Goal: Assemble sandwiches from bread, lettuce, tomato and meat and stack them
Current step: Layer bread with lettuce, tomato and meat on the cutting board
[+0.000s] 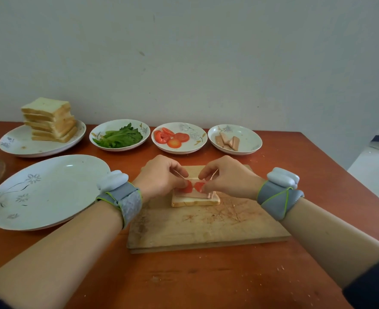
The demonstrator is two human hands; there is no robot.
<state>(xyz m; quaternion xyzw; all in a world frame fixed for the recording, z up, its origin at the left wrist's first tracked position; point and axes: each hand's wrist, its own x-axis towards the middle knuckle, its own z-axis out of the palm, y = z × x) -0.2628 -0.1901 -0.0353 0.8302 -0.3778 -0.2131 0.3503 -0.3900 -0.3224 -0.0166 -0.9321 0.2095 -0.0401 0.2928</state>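
here we go: both hands are close together over the scarred wooden cutting board (206, 226) in the middle of the red-brown table (295, 275). i've got the left hand (161, 176) pinching one round red tomato slice (187, 188) and the right hand (227, 178) pinching a second red tomato slice (199, 186), with the fingertips nearly meeting.

the two slices sit side by side on the flat pink meat slices (200, 194). those lie on a square white bread slice (195, 201) at the far middle of the board. i read the light pinch as a way to lay the wet slices flat and edge to edge, so the next layer sits level. no lettuce shows on this sandwich yet.

supplies line the far edge, an easy reach from the board. the tall stack of white bread (49, 120) is far left. going right come the green lettuce leaves (119, 137), the spare tomato rounds (175, 137) and the cut pink meat strips (227, 140), each in a white dish.

the large white flower-printed plate (45, 192) at near left is, i'd guess, for the finished stack. there's no brand, label or readable writing anywhere, only flower prints on the crockery.
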